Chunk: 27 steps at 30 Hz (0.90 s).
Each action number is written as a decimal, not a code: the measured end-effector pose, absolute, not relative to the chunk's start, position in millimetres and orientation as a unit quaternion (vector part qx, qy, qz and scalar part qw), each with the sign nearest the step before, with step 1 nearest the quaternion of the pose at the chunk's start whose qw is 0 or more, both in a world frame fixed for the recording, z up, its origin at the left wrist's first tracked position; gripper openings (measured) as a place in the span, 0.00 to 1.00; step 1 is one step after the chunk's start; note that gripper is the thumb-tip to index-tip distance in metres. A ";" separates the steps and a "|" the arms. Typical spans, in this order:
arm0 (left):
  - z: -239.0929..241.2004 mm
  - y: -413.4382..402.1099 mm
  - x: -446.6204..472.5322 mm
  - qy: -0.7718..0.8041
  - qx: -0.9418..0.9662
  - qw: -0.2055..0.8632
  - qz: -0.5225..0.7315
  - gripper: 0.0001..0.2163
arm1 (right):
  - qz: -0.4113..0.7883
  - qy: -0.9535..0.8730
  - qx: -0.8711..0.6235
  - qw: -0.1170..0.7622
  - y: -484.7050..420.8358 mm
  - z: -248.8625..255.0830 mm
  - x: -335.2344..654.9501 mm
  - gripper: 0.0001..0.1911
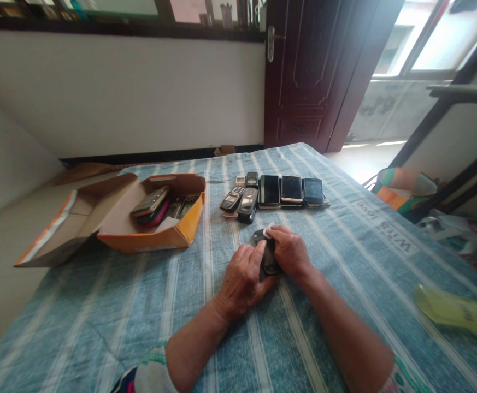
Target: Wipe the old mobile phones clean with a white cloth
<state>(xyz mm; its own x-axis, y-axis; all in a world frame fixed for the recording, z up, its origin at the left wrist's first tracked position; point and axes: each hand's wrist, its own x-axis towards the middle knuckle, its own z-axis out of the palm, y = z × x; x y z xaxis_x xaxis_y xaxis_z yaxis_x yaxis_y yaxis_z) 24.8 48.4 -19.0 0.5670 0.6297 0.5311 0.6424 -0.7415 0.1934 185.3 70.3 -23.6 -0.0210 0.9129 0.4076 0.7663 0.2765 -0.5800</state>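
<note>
A dark mobile phone (270, 257) lies on the striped cloth between my two hands. My left hand (243, 275) grips it along the left side and lower end, thumb pressed on its face. In the fingers of my right hand (290, 252) is a small white wipe (268, 231), pressed on the phone's upper end. Just beyond are older keypad phones, among them a bar phone (233, 198) and a grey-black one (247, 203). To their right lie a dark smartphone (269, 190), a gold-edged smartphone (292, 188) and another smartphone (313, 191), all stacked on other items.
An orange cardboard box (152, 241), its flap folded out left, holds several phones (152, 203). Blue striped cloth (140, 311) covers the surface. A yellow packet (459, 310) lies at the right edge. Bags (459, 240) sit beyond that edge; a dark red door (316, 71) stands behind.
</note>
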 end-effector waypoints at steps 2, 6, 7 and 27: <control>-18.5 47.2 25.1 -0.335 -0.892 0.004 -0.303 0.25 | 0.124 -0.707 -0.566 0.405 72.2 -26.2 185.9 0.19; -15.9 49.8 20.9 -0.329 -0.892 -0.016 -0.310 0.22 | 0.174 -0.702 -0.522 0.452 74.8 -27.3 188.3 0.19; -14.7 51.2 19.2 -0.332 -0.891 -0.020 -0.310 0.22 | 0.182 -0.700 -0.517 0.459 75.1 -26.7 189.2 0.19; 0.8 87.7 12.6 -0.303 -0.924 -0.130 -0.194 0.32 | 0.277 -0.472 -0.587 0.596 81.7 -13.4 211.9 0.11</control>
